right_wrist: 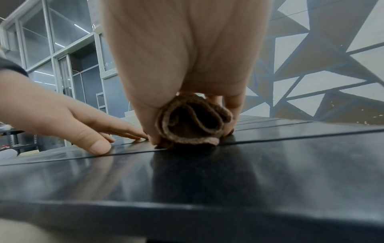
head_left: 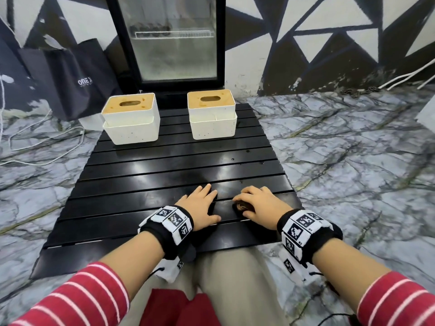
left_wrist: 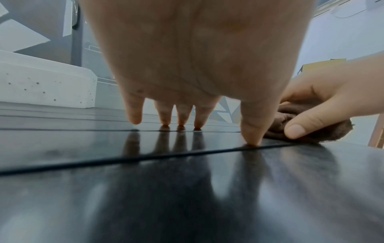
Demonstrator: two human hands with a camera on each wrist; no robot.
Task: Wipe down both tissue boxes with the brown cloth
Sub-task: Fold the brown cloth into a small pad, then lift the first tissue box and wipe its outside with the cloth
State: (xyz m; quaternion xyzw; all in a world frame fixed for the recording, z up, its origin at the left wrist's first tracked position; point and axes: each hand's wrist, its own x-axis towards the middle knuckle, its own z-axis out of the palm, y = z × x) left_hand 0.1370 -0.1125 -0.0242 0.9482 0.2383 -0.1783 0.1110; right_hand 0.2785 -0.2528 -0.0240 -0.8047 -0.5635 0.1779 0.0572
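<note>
Head view: two tissue boxes are set at the far end of the black slatted desk [head_left: 179, 161], the left tissue box [head_left: 130, 118] and the right tissue box [head_left: 211, 114] standing apart, each white with a tan top and an oval slot. Both are well apart from the hands, so no wiping is judged to have begun. The left hand [head_left: 200, 205] is laid flat at the near edge with fingers extended and nothing held. The right hand [head_left: 256, 205] is curled over the brown cloth [head_left: 242, 205], of which only a small part is exposed beneath the palm. A glass-fronted fridge [head_left: 174, 38] and a dark bag [head_left: 77, 78] are seen behind the desk

Left wrist view: the fingertips [left_wrist: 135, 120] of the left hand are pressed on a slat, apparently as a brace. The brown cloth [left_wrist: 324, 131] is seen bunched beneath the right hand [left_wrist: 315, 102], the thumb closed against it

Right wrist view: the brown cloth [right_wrist: 193, 120] is shown rolled in folds, gripped between thumb and fingers and resting on the desk [right_wrist: 207, 189]. The bunching is judged to provide a compact pad for wiping. The left hand [right_wrist: 72, 118] lies just beside it, flat and empty
</note>
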